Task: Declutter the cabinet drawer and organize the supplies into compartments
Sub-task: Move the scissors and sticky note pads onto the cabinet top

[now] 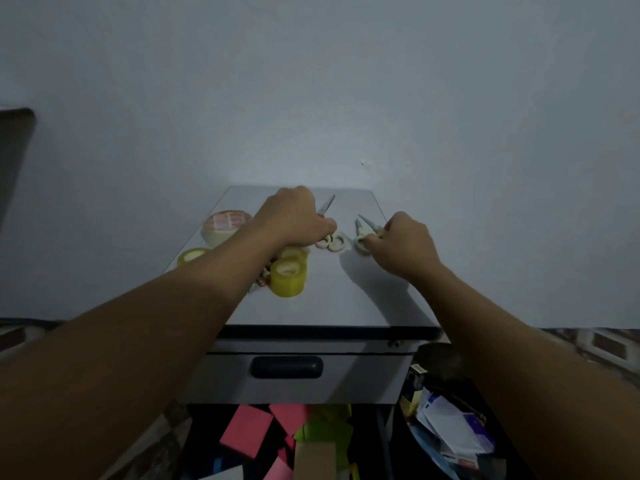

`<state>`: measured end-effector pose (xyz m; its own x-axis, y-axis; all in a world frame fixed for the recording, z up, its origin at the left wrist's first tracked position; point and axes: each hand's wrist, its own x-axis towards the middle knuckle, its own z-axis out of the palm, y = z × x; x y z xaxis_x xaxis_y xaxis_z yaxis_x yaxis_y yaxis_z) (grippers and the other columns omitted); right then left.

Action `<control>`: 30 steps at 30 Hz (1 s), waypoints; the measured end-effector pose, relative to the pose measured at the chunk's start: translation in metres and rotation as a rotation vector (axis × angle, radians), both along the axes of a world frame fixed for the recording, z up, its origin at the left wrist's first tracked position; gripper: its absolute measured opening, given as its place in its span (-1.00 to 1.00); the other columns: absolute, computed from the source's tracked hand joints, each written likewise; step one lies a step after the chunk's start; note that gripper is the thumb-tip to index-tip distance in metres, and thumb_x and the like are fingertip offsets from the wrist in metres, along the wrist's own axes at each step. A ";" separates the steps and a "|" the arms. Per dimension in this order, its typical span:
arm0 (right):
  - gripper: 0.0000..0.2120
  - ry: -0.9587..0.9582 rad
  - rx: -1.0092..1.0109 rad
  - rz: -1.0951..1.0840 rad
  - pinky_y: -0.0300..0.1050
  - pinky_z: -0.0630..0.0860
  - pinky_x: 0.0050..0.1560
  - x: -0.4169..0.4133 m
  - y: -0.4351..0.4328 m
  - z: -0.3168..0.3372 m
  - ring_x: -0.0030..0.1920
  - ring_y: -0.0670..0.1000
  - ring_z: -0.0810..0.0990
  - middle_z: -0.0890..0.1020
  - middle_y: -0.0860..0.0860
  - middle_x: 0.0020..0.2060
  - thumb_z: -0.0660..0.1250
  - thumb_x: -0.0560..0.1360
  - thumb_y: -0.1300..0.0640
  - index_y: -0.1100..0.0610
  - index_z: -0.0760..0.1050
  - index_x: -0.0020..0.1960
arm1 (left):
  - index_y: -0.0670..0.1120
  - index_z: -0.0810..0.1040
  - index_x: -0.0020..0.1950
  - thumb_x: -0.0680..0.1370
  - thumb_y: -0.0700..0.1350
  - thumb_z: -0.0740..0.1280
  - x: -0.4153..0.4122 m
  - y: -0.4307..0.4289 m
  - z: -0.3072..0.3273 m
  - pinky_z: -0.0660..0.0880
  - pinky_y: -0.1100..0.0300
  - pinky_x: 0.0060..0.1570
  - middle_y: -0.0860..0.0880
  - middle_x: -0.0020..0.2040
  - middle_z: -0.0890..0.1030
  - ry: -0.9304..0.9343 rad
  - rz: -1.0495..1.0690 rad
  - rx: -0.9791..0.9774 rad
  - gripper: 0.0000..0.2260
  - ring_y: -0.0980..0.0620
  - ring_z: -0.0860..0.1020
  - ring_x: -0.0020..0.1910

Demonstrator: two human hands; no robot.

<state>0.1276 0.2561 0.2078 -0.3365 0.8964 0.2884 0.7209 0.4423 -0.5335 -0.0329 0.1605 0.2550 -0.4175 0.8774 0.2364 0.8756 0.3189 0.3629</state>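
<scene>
Yellow tape rolls (288, 277), cream-handled scissors (333, 242), pink notes (246, 432) (some paler), grey cabinet top (346, 299), seemingly red-printed tape (225, 226)

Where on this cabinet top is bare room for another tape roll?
Bare: front right of the cabinet top, between the nearest yellow tape roll and the right forearm. Crowded: other tape rolls at left; scissors in the left hand and right hand behind.

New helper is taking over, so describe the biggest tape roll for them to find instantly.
Start at the grey cabinet top against the wall. On its left side, towards the back, lies the biggest tape roll. Unlike the yellow-green rolls nearer the front, it is pale cream, broader, with red print on top.
</scene>
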 end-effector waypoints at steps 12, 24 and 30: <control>-0.63 -0.080 0.110 0.043 -0.09 0.32 -0.05 -0.037 0.043 -0.030 0.11 0.21 0.51 0.46 0.21 0.14 0.31 0.56 -0.04 0.25 0.40 0.16 | -0.08 0.39 -0.15 0.44 0.16 0.38 0.002 0.073 -0.036 0.39 0.12 -0.23 -0.07 -0.15 0.47 0.093 -0.005 -0.151 -0.66 -0.12 0.50 -0.13; -0.76 0.051 0.063 0.070 -0.10 0.31 -0.08 -0.033 0.042 -0.037 0.03 0.18 0.48 0.50 0.20 0.03 0.26 0.54 0.04 0.24 0.44 -0.01 | -0.08 0.41 0.00 0.47 0.19 0.35 -0.002 0.074 -0.041 0.42 0.11 -0.17 -0.11 -0.03 0.52 0.121 -0.011 -0.168 -0.63 -0.14 0.51 -0.07; -0.71 0.094 0.026 0.073 -0.17 0.29 -0.07 -0.027 0.047 -0.035 0.01 0.09 0.48 0.56 0.14 0.08 0.27 0.56 0.01 0.22 0.51 0.11 | -0.07 0.42 0.00 0.49 0.20 0.33 -0.002 0.071 -0.038 0.45 0.09 -0.13 -0.13 -0.01 0.54 0.131 -0.001 -0.153 -0.65 -0.15 0.54 -0.02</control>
